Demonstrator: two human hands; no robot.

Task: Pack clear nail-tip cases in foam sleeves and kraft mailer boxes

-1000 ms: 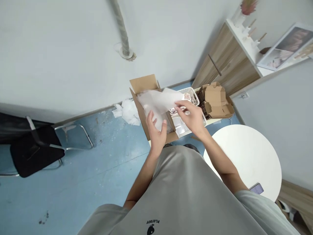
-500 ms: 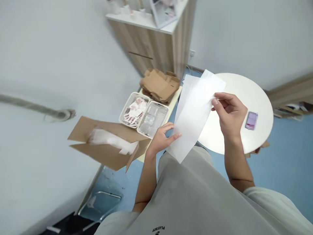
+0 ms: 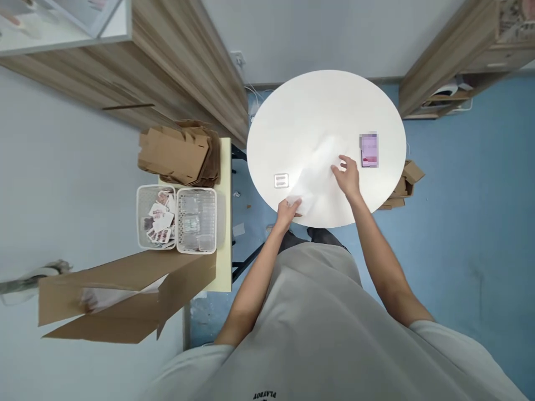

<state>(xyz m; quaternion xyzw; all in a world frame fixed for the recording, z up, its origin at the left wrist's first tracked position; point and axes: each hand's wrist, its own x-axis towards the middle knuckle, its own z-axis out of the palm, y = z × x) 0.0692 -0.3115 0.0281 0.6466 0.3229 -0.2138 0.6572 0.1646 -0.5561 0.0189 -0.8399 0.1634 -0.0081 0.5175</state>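
A left hand (image 3: 288, 211) pinches the near corner of a thin white sheet (image 3: 316, 172) at the near-left edge of a round table (image 3: 292, 114); the right hand (image 3: 346, 175) shows thumb and fingertips apart at the sheet's right side, contact unclear. The sheet spans the table's near half, between a small flat packet (image 3: 281, 180) toward the left edge and a phone (image 3: 369, 151) toward the right. Spreading it cleanly likely calls for light, even tension and smoothing outward.
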